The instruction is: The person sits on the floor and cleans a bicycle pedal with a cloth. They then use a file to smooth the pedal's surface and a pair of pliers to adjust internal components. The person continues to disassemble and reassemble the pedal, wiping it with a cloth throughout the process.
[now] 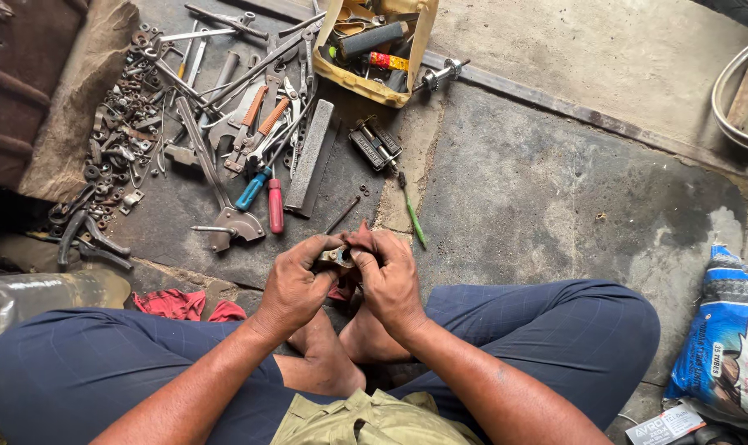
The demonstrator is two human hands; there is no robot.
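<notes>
Head view, looking down at a person sitting cross-legged on a concrete floor (555, 189), dark blue trousers over both knees and bare feet tucked in below the wrists. Both hands meet in front of the feet: the left hand (295, 284) and the right hand (388, 276) are each closed around a small metal part (337, 256), held between the fingertips just above the floor; its exact shape is mostly hidden by the fingers. A scrap of red cloth (341, 290) shows between the palms just below it. Just beyond the hands lie a red-handled screwdriver (276, 205), a blue-handled tool (249, 190) beside it, a long flat grey file (309, 156) and a green-handled screwdriver (414, 218) to the right. Farther up left, pliers with orange grips (262, 124) sit among wrenches, and a heap of nuts, washers and small fittings (118, 140) spreads along the edge of a brown sack. A cardboard box (377, 45) of tools stands at the top. Another red rag (180, 305) lies by the left knee, and a blue and white printed bag (728, 338) rests at the far right.
</notes>
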